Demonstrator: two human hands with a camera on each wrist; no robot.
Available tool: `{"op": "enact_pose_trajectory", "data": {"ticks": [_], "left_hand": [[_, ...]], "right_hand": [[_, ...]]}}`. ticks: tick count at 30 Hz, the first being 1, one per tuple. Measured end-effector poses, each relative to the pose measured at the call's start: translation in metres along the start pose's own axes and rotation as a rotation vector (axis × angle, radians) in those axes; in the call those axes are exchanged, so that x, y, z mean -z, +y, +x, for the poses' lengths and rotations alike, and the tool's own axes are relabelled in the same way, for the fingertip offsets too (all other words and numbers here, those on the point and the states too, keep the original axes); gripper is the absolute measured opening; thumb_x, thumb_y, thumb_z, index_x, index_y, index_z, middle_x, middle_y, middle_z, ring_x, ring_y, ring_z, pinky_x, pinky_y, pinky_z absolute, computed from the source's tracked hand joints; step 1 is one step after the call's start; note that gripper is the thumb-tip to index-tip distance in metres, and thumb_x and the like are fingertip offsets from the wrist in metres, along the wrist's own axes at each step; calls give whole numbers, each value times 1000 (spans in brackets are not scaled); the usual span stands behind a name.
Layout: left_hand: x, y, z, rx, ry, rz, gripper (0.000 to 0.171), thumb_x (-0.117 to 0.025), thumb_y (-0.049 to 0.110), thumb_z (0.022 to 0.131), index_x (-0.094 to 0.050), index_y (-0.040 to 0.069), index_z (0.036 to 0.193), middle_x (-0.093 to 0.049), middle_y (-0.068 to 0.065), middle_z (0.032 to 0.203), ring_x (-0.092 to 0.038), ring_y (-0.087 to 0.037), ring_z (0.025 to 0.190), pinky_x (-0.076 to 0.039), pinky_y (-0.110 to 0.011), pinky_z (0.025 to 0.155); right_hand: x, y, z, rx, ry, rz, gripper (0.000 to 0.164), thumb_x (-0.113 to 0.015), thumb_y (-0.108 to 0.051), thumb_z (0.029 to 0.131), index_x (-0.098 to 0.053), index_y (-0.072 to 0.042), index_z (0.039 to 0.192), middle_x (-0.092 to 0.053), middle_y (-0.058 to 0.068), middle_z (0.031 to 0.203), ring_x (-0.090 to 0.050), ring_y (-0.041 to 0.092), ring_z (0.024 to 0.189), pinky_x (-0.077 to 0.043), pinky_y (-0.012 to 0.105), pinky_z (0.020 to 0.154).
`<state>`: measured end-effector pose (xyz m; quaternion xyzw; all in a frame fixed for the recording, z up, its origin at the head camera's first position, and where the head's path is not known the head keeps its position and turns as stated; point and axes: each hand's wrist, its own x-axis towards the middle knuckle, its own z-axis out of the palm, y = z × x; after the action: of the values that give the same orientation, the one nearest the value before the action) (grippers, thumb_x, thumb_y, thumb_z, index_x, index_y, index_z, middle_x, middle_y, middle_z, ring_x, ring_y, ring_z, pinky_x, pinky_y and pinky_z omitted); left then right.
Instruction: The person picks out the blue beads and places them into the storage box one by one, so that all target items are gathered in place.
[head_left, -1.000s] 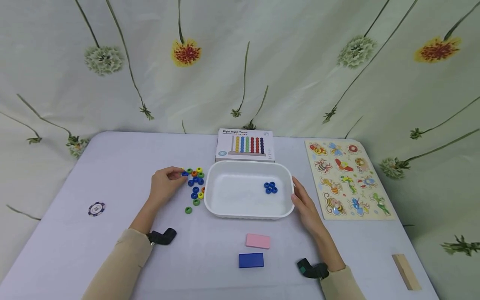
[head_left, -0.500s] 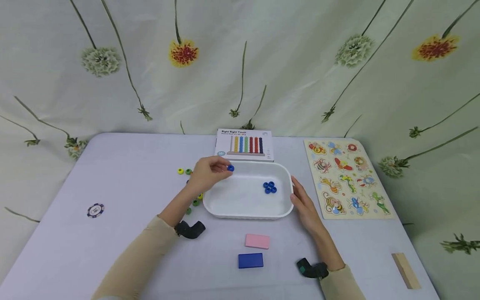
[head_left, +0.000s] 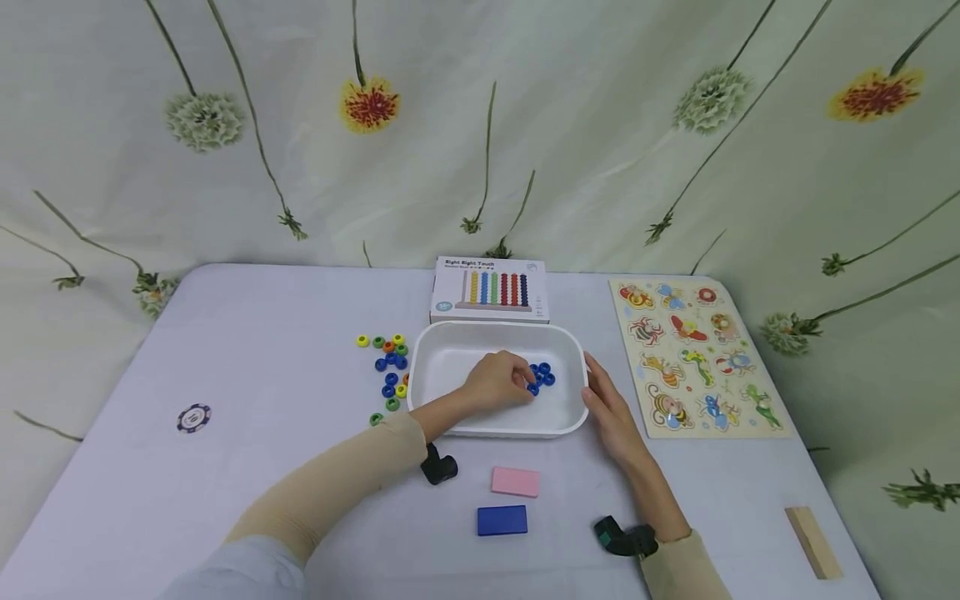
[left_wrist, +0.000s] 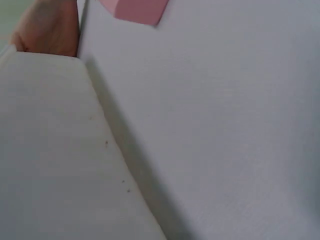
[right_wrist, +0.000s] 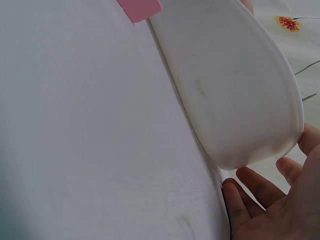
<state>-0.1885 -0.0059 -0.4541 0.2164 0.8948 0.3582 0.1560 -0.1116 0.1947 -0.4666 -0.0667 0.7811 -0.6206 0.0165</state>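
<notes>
My left hand (head_left: 495, 382) reaches over the white tray (head_left: 450, 354) in the head view. Its thumb and fingers pinch a blue bead (head_left: 532, 389) low over the tray floor, right at a small cluster of blue beads (head_left: 545, 368). My right hand (head_left: 611, 412) touches the tray's right end. In the right wrist view its relaxed fingers (right_wrist: 257, 185) lie against the outside of that end, with one fingertip near the rim. The left wrist view shows the tray's side wall (left_wrist: 65, 145) but not my left hand.
Loose green, yellow, orange and blue beads (head_left: 391, 360) lie left of the tray. Behind stands an abacus box (head_left: 490, 290); in front are a pink block (head_left: 515, 482) and a blue block (head_left: 502, 520). An insect puzzle board (head_left: 693, 358), poker chip (head_left: 193, 418) and wooden block (head_left: 813, 543) lie farther out.
My left hand picked up a blue bead from the loose group and carried it right, over the tray's rim, down to the blue cluster. My right hand stayed at the tray's end.
</notes>
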Motion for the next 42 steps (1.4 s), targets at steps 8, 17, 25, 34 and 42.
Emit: {"op": "enact_pose_trajectory", "data": {"ticks": [8,17,25,34,42], "left_hand": [[-16,14,7,12,-49,14,17,-73,18,70,-66,13,85,-58,8,63,-53,-6,60,-41,-19,58],[5,20,-16,-98,19,-33,29,-71,19,72,-65,11,100,-60,8,74,-52,-6,65,-42,-20,61],[68,-1,-61,-182,291,-171,29,-69,19,76,-64,12,103,-63,-1,84,-54,-10,71,-46,-22,60],[111,-78,-98,-34,592,-189,32,-69,25,77,-64,10,105,-61,-5,83,-51,-11,73,-42,-16,60],[105,-134,-107,123,606,-177,39,-68,31,77,-61,8,108,-58,-3,84,-48,-9,73,-41,-19,58]], "right_hand": [[0,-12,-4,19,-13,-17,49,-36,-10,94,-21,-11,141,-30,23,139,-32,40,125,-30,55,95],[3,9,1,14,-22,2,49,-38,-16,94,-23,-24,141,-31,14,141,-34,34,126,-31,52,96],[6,22,4,41,1,-20,48,-39,-23,94,-24,-30,139,-26,4,145,-28,31,130,-25,54,99],[3,22,5,16,15,17,48,-41,-24,93,-27,-32,138,-28,1,144,-29,27,130,-25,52,100],[1,23,5,5,21,17,48,-42,-25,93,-28,-34,137,-32,4,142,-31,28,129,-26,53,99]]}}
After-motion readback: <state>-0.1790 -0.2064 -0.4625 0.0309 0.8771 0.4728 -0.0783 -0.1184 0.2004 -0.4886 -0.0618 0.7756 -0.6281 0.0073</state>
